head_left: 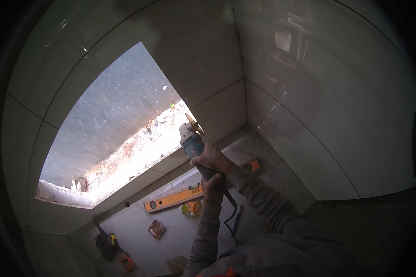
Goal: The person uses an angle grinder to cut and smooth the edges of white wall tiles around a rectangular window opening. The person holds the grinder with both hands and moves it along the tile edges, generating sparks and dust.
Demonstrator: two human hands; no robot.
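An angle grinder [192, 147] with a blue-grey body is held in both my hands, its disc [193, 123] at the lower right edge of a bright opening [125, 124] in the tiled wall. My right hand [212, 159] wraps round the body near the middle. Lower down, my left hand [212, 188] closes round the rear of the tool, where the black cord [229, 221] leaves it and runs down. Whether the disc touches the tile edge, I cannot tell. Behind my wrists, an orange spirit level [173, 199] lies across the pale surface below the opening.
Near the level sits a small yellow-green container [191, 208]. A small patterned box [156, 229] lies to its left. Further left are a black-and-yellow tool [110, 240] and an orange item [125, 261]. Rubble [125, 157] shows through the opening. A glossy tiled wall [319, 106] stands at right.
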